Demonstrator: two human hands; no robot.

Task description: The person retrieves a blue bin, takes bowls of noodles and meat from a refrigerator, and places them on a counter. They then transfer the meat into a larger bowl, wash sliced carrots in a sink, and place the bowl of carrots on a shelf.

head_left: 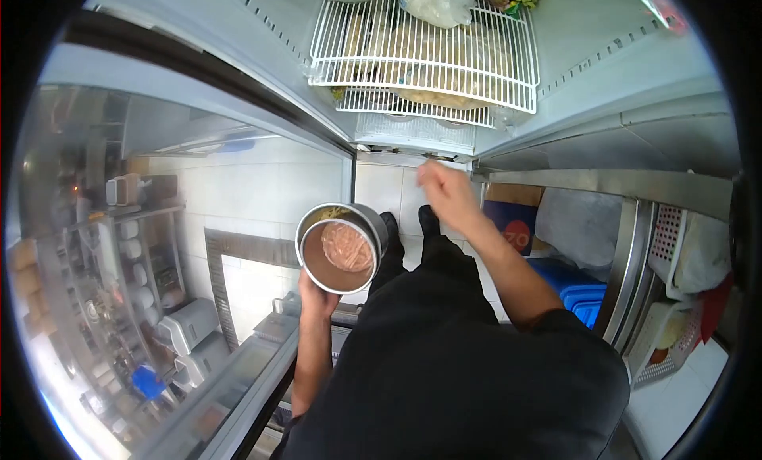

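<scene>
My left hand [319,298] grips a metal container [363,218] from below and the side. A second round metal container [316,265] sits tilted in or on its mouth, and how the two fit together is partly hidden. Pinkish strips of food [346,247] lie inside the upper one. Some yellowish-green food [332,213] shows at the rim of the lower one. My right hand [446,192] hangs in the air before the fridge, its fingers curled closed, with nothing visible in them.
Ahead is a fridge with white wire shelves [425,75] bearing bagged food [438,3]. To the left stands its glass door [262,174]. On the right, a steel counter [571,182] covers a blue bin [578,289], plastic bags [579,226] and baskets [660,345].
</scene>
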